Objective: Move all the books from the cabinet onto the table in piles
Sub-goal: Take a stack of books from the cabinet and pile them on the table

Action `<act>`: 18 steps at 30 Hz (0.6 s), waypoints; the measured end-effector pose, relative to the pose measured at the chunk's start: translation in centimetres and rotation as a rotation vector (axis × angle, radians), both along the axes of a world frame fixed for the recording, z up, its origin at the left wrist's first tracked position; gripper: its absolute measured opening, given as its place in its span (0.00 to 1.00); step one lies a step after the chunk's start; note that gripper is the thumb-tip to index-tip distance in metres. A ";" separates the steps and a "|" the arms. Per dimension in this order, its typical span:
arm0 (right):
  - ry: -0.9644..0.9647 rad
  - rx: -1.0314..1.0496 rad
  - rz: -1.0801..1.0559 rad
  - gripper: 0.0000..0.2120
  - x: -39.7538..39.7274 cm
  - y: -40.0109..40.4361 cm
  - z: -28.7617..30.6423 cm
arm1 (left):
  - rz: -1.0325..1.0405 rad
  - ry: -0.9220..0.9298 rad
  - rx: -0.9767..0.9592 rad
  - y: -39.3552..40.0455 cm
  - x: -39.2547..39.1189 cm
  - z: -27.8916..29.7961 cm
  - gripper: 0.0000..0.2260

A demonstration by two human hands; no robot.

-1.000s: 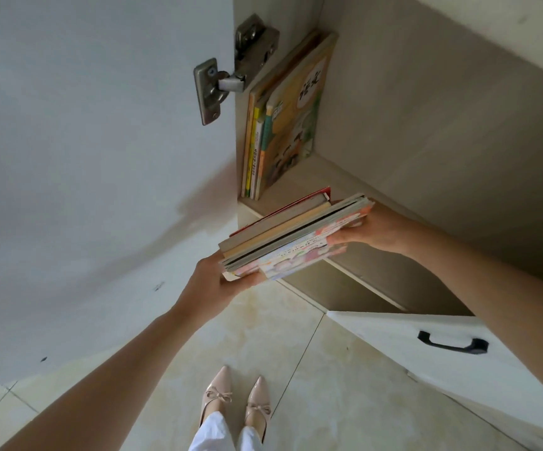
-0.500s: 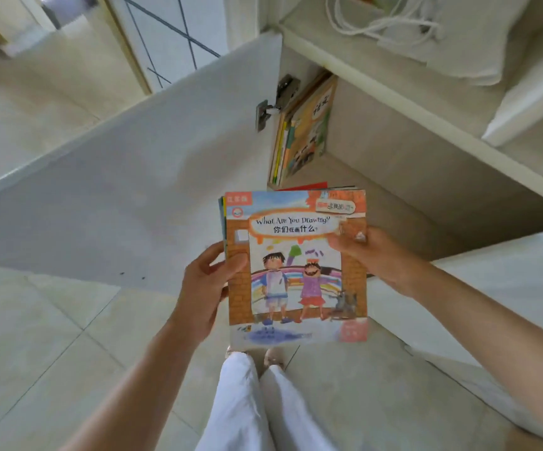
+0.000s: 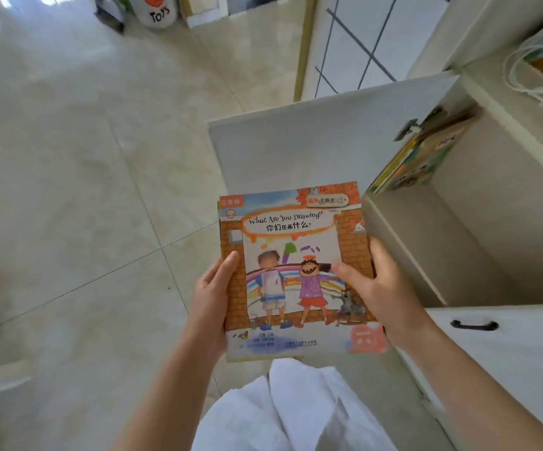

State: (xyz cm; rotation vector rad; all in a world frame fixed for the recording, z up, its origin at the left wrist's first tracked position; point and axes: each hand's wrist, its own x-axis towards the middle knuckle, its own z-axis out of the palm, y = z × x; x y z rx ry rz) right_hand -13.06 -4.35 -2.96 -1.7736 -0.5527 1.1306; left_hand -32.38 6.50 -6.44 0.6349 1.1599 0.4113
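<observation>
We now hold the stack of picture books (image 3: 291, 271) flat in front of us, cover up, clear of the cabinet (image 3: 478, 229); a second ago it sat edge-on at the shelf mouth. That batch is out and, we judge, ready to carry to the table, which isn't in view. Our left hand (image 3: 211, 304) and right hand (image 3: 382, 294) each clasp a side edge, thumbs on the cover. We can't count the stack; one upright cluster of books (image 3: 416, 161) remains inside, by the one open door (image 3: 322, 138).
</observation>
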 end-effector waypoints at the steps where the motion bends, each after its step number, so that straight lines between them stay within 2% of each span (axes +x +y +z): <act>1: -0.005 0.001 0.028 0.14 -1.3 0.2 0.2 | 0.008 -0.009 0.006 -0.3 -1.5 0.4 0.14; 6: 0.056 0.012 0.161 0.17 -8.8 1.4 1.2 | 0.062 -0.037 0.067 -2.1 -10.5 2.1 0.22; 12: 0.031 0.006 0.393 0.19 -21.7 2.9 1.6 | 0.375 0.026 0.165 -6.0 -23.8 3.5 0.28; 16: 0.024 0.011 0.594 0.16 -31.6 3.9 1.9 | 0.590 0.096 0.182 -9.7 -33.5 4.1 0.25; 18: 0.024 0.001 0.647 0.16 -34.2 4.2 2.2 | 0.655 0.109 0.170 -10.8 -35.9 4.2 0.24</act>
